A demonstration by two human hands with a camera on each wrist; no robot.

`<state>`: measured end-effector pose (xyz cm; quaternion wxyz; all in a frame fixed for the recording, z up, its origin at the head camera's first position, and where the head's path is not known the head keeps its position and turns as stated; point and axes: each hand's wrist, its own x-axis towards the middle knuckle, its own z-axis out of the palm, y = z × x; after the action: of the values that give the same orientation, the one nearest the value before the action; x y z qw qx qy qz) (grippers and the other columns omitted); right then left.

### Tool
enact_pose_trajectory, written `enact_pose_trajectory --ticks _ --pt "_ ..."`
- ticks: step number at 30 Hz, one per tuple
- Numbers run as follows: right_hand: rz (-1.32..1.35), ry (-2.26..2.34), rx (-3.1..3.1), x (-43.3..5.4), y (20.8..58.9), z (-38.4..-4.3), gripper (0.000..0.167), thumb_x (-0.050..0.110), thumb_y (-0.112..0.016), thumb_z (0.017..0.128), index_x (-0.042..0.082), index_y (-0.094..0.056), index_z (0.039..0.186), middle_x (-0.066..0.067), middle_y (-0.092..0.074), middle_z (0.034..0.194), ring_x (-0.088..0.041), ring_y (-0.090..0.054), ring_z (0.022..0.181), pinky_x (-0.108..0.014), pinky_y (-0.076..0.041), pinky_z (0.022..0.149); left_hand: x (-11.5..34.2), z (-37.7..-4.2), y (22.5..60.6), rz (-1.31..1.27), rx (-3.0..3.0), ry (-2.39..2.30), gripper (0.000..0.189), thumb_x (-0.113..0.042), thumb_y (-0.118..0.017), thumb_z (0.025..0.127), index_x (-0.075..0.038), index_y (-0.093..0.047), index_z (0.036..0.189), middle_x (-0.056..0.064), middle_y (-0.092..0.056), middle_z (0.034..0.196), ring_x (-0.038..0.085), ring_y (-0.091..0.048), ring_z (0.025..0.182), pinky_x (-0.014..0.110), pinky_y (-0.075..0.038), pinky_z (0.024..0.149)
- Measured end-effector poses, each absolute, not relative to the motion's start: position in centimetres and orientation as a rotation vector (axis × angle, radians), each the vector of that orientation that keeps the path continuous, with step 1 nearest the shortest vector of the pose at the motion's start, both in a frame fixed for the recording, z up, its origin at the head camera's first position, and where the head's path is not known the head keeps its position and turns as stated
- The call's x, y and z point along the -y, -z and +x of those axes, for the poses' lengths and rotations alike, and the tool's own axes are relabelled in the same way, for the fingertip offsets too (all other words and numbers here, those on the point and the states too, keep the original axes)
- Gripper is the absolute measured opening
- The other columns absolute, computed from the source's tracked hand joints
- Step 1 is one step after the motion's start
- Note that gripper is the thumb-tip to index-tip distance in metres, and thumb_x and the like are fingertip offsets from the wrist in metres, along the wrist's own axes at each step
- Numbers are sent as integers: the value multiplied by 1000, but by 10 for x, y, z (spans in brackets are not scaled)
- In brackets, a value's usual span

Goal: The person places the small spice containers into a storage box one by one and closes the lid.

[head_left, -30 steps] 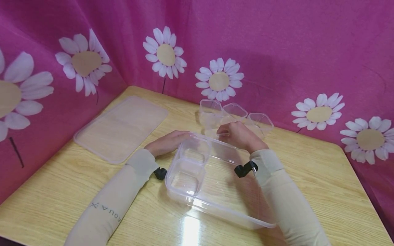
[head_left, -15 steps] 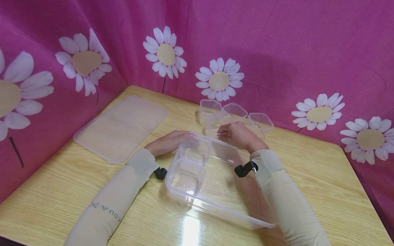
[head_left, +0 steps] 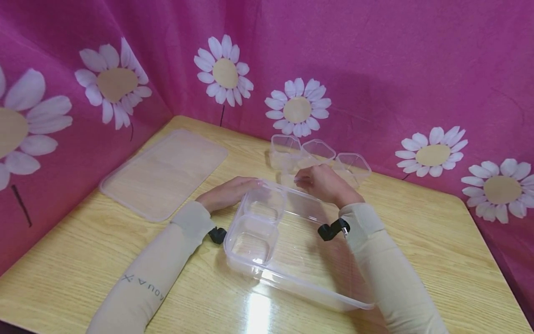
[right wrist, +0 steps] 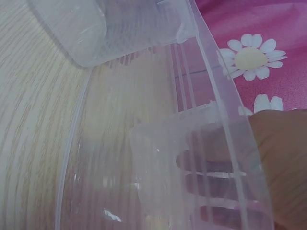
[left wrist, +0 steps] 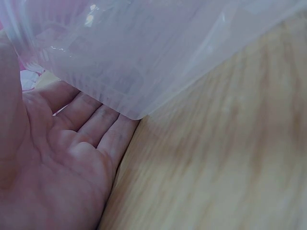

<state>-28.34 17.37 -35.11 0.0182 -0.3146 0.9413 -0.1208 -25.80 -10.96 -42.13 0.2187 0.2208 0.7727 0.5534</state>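
A large clear plastic box [head_left: 306,241] stands on the table, with two small clear cups [head_left: 252,239] side by side in its left end. My left hand [head_left: 227,194] holds the box at its far left corner; in the left wrist view its fingers [left wrist: 103,120] reach beneath the corner. Behind the far wall, my right hand [head_left: 321,183] grips another small clear cup [head_left: 287,180] by its right side. Through the box wall in the right wrist view, this cup [right wrist: 160,165] shows faintly, with the fingers curled against it.
Several more clear cups [head_left: 285,146] stand in a group near the back curtain [head_left: 359,69], just beyond my right hand. A flat translucent lid [head_left: 167,174] lies on the table [head_left: 62,250] to the left. The pink curtain with daisies borders the back and left.
The cup in my right hand has shifted and turned very slightly. My hands, the box and the other cups have stayed in place.
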Motion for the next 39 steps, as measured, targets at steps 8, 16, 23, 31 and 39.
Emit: enact_pose_trajectory --ticks 8,16,23,31,39 --pt "-974 403 -2953 -173 348 -282 20 11 -70 97 5 -77 115 -11 -81 105 -23 -75 96 -44 -62 92 110 -259 423 618 -2145 -1529 48 -44 -41 110 -22 -54 151 -2 -56 155 20 -45 151 50 -29 130" --pt "-1038 478 -3011 -174 344 -284 20 9 -70 96 3 -76 114 -14 -80 107 -26 -76 96 -45 -62 90 111 -260 423 628 -2159 -1518 49 -48 -41 109 -25 -55 150 -5 -55 155 18 -43 152 50 -28 131" --pt "-1038 561 -3038 -174 338 -282 19 10 -69 97 4 -77 113 -13 -80 106 -28 -76 98 -47 -61 93 111 -259 423 642 -2152 -1523 49 -47 -41 110 -23 -56 149 -3 -57 154 19 -45 150 50 -30 130" --pt "-1011 700 -3077 -170 321 -276 20 15 -69 99 6 -78 114 -13 -80 110 -33 -79 94 -50 -63 87 112 -260 425 696 -2129 -1549 50 -42 -37 112 -15 -53 151 4 -56 155 23 -47 149 50 -32 129" --pt "-1083 751 -3093 -166 297 -262 19 17 -69 99 8 -79 113 -10 -81 104 -27 -77 77 -43 -63 71 112 -258 425 670 -2146 -1535 50 -44 -39 111 -19 -54 150 0 -58 153 21 -48 149 49 -32 129"
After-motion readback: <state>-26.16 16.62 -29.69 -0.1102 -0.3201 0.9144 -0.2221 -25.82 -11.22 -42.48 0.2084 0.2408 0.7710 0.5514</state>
